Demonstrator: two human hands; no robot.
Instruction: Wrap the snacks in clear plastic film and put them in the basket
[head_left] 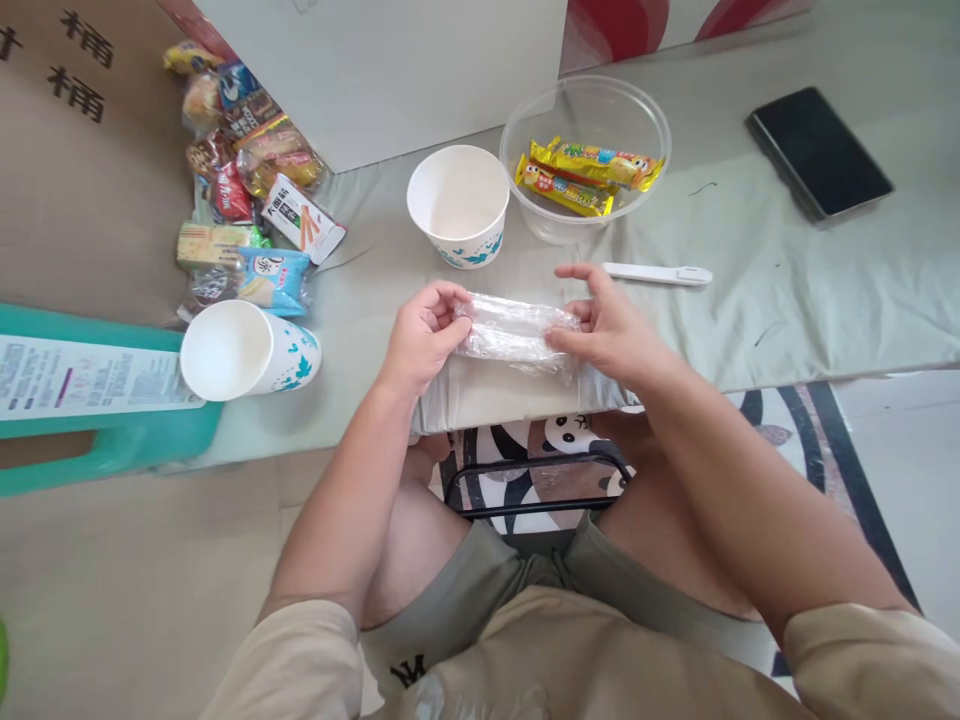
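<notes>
A crinkled band of clear plastic film [510, 332] stretches between my two hands above the front of the cloth-covered table. My left hand [424, 335] pinches its left end between thumb and curled fingers. At the right end, my right hand [619, 330] grips the film with its thumb and lower fingers, while the index finger points outward. Just behind the film stands a white paper cup [459, 205] with teal leaf prints. A slim white flat tool [660, 274] lies beyond my right hand. Beside the cup, a clear plastic bowl [540, 215] contains yellow-wrapped snack sticks [592, 165].
A second paper cup [292, 350] lies tipped on its side at the left, against a teal container [172, 430]. Behind it are several packaged snacks [274, 275] beside a cardboard box [82, 200]. A black phone [821, 150] rests at the back right. A white panel [405, 70] borders the table.
</notes>
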